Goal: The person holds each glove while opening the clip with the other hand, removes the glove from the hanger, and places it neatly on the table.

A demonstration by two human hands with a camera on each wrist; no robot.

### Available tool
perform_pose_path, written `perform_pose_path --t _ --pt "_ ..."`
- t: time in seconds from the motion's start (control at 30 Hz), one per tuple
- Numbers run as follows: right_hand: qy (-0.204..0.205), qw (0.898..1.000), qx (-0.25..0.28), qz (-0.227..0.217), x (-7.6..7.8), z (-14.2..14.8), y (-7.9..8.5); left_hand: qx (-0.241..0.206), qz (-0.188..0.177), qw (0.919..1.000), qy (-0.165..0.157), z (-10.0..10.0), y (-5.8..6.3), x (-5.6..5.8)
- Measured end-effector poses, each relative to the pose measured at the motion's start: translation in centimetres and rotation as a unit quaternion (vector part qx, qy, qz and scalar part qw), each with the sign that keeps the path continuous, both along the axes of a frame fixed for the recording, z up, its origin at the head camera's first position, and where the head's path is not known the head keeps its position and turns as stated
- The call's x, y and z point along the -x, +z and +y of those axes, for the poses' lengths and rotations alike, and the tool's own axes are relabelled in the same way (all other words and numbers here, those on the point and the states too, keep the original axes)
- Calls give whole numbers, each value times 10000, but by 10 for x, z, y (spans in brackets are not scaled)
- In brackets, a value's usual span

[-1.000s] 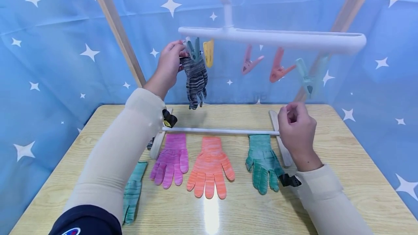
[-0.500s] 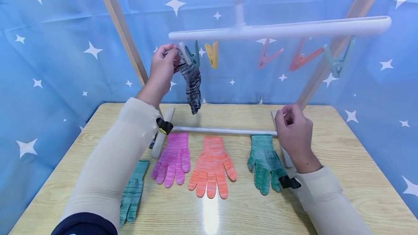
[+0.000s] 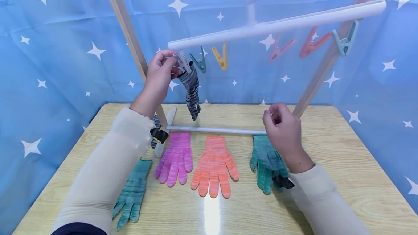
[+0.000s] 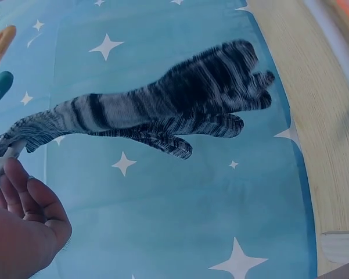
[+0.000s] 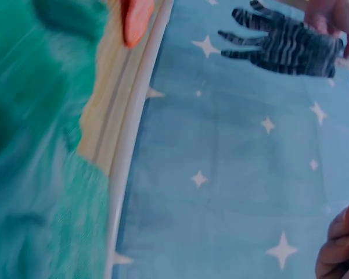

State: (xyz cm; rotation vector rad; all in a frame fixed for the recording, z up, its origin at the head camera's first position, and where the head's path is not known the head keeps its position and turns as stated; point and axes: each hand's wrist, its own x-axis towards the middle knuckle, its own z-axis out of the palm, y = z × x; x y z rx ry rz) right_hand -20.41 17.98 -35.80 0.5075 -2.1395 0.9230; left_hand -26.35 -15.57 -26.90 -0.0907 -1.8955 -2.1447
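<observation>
My left hand (image 3: 158, 77) pinches a whitish clothespin (image 3: 183, 62) under the lower left end of a white hanger (image 3: 271, 26). From this clothespin hangs a black-and-grey striped glove (image 3: 192, 93), fingers downward; the left wrist view shows the glove (image 4: 162, 99) at full length. A dark green clothespin (image 3: 200, 61) and a yellow clothespin (image 3: 221, 58) hang just right of it. My right hand (image 3: 283, 133) is raised over the table's right side with curled fingers, and nothing shows in it. Part of a green glove (image 3: 264, 162) lies hidden beneath that wrist.
On the table lie a pink glove (image 3: 176, 159), an orange glove (image 3: 214, 166) and another green glove (image 3: 135, 191). A low white rod (image 3: 215, 130) joins the rack's wooden posts (image 3: 125, 28). Pink (image 3: 280, 48), red (image 3: 313, 43) and pale teal clothespins (image 3: 345, 41) hang toward the hanger's right end.
The hanger has tilted, its left end lower and its right end higher. My left hand has moved down and left with the clothespin and striped glove. My right hand has shifted slightly left.
</observation>
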Motion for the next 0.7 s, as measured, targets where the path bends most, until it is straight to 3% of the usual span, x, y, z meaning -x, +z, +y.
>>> perform_pose_path --t 0.23,0.37,0.53,0.7 --pt "297 9991 -267 134 0 -30 14 -36 81 9999 -72 0 -1 -10" --pt "445 9966 -697 -1 -2 -47 23 -56 130 9998 -114 -2 -3 -15" --pt "763 9840 -1393 -805 -3 -70 32 -123 239 9994 -206 -5 -3 -21" --pt "1252 9604 -1445 -2028 -3 -98 39 -315 298 9975 -563 -9 -3 -24"
